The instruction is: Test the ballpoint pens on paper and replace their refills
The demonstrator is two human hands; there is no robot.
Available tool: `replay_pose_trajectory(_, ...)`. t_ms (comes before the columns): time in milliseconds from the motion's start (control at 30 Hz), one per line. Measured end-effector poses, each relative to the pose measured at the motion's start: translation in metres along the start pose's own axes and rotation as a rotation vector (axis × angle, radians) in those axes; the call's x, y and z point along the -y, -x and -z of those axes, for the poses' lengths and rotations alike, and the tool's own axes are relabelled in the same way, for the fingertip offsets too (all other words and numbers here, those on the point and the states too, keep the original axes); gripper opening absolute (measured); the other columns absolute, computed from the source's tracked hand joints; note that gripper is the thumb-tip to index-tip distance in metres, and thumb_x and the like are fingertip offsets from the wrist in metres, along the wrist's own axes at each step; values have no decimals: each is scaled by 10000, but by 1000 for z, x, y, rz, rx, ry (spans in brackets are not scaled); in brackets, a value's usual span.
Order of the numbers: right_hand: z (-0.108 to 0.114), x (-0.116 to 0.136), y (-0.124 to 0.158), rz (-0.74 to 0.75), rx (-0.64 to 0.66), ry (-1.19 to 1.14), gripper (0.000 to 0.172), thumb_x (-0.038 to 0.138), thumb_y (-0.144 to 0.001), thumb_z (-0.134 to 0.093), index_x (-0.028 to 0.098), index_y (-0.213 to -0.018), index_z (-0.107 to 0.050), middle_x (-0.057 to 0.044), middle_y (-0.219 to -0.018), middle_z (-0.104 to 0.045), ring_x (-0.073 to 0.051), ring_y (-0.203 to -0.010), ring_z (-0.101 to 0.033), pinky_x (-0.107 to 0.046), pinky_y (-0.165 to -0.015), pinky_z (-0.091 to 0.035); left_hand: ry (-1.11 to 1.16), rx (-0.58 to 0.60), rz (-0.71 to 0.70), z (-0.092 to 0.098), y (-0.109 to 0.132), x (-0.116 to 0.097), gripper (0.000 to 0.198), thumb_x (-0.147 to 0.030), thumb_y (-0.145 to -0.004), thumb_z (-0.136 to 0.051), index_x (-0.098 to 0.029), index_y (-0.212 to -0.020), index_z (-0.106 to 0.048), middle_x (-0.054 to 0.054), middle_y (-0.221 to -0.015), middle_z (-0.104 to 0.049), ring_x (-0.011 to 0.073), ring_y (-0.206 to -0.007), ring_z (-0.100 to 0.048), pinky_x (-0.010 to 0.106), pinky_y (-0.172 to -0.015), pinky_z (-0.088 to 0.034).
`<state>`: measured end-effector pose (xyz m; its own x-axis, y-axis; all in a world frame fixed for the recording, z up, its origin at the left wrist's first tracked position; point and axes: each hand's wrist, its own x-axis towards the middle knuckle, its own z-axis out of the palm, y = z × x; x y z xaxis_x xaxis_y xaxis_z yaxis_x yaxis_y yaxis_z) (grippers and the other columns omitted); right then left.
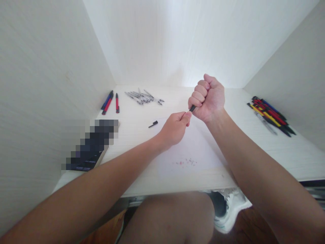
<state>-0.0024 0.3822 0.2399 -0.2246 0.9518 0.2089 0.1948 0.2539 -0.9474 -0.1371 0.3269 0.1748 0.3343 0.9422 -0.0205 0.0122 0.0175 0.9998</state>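
Observation:
Between my two hands is a pen [192,108], of which only a short black stretch shows; the rest is hidden. My right hand [209,96] is wrapped around it in a fist, raised above the desk. Just below and to the left, my left hand [175,128] pinches the pen's lower black end between thumb and fingers. Beneath the hands lies a white sheet of paper [195,145] with small dark and red scribbles near its front edge. A small black pen part with a clip [153,124] lies on the desk left of my left hand.
Several clear pens [141,96] lie in a pile at the back. Red and blue pens [108,102] lie at the left, near a dark, blurred-out device [93,145]. At the right is a bundle of red, yellow and blue pens [271,115]. White panels enclose the desk.

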Motion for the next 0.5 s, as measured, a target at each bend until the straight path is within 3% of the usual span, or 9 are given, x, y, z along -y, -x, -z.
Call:
replay_pose_trajectory(200, 4, -6, -1, -27, -153, -204, 435, 449, -1023, -292, 242, -678, -128, 27, -554, -129, -178, -518, -150, -339, -534, -249, 306, 168, 136, 1, 10, -14, 558, -663, -1026, -409, -231, -689, -304, -70, -604, -167, 94, -472, -195, 263, -463, -289)
replay_pose_trajectory(300, 2, -11, -3, -63, -165, -450, 445, 365, -1035, -345, 229, -688, -102, 36, -547, -147, -159, -511, -100, -313, -502, -220, 406, 207, 177, 3, 9, -13, 520, -625, -1024, -450, -232, -697, -348, -69, -611, -164, 105, -481, -197, 257, -457, -283)
replay_pose_trajectory(400, -1, -14, -5, -99, -115, -762, 504, 340, -1057, -381, 222, -662, -91, 44, -518, -137, -131, -480, -70, -288, -447, -172, 448, 201, 230, 4, 4, -7, 426, -525, -1027, -500, -224, -732, -440, -73, -601, -191, 98, -474, -215, 238, -448, -266)
replay_pose_trajectory(500, -3, -16, -7, -145, -63, -992, 518, 335, -1086, -327, 223, -650, -70, 51, -499, -103, -109, -436, -57, -257, -389, -149, 408, 114, 224, 1, 2, -2, 423, -553, -1002, -545, -219, -754, -469, -81, -583, -235, 82, -446, -225, 221, -433, -265)
